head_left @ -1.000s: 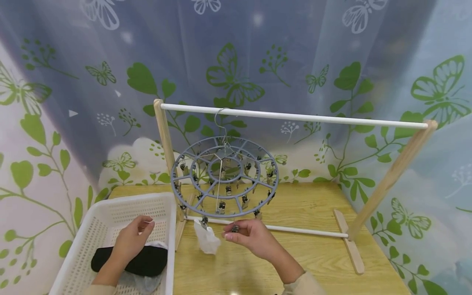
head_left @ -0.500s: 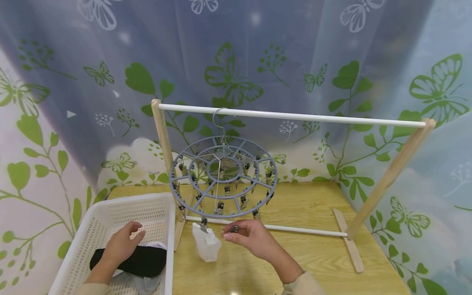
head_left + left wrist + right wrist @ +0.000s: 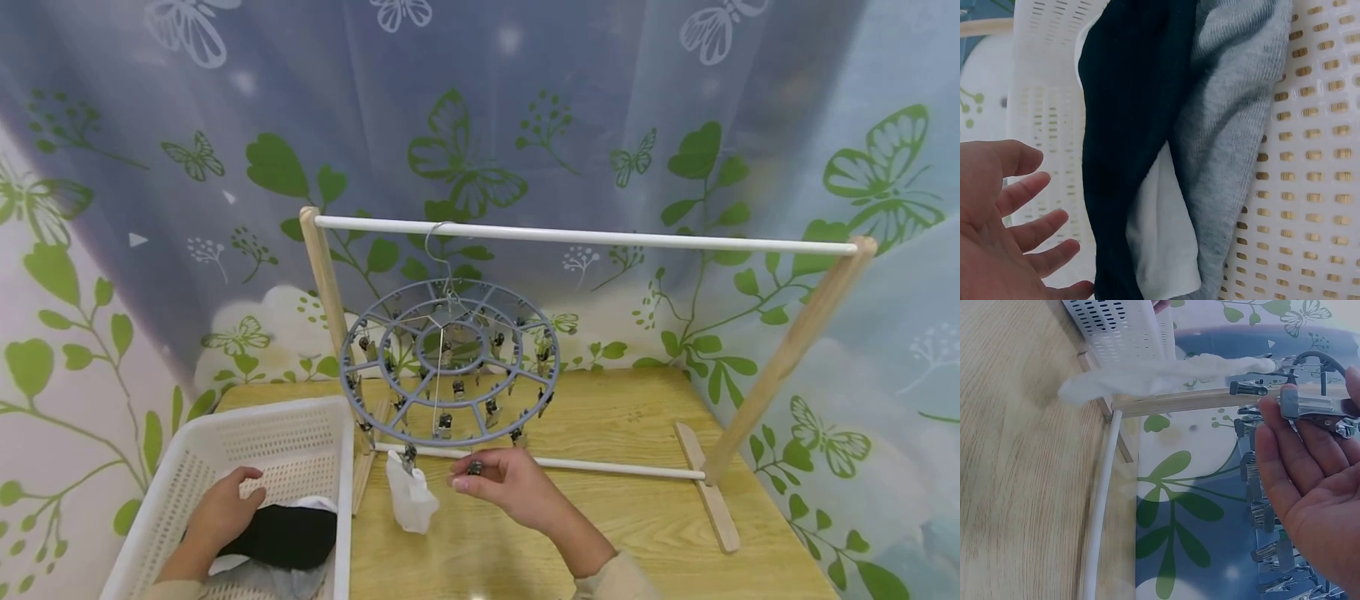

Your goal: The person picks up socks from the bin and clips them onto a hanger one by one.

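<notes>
My left hand hovers in the white basket with its fingers spread and loosely bent, holding nothing. Beside it lie a black cloth piece, a grey knit piece and a white piece, probably socks. My right hand pinches a metal clip at the front edge of a round grey clip hanger. Just left of that hand, a small white sock-like cloth hangs from another clip.
The white perforated basket stands at the left on the wooden table. A drying rack's white rail bears the hanger's hook. Its wooden legs stand on the table. A patterned curtain hangs behind.
My left hand has moved down and left, deeper over the basket, and its fingers have spread. The white cloth swings slightly. My right hand stays at the clip.
</notes>
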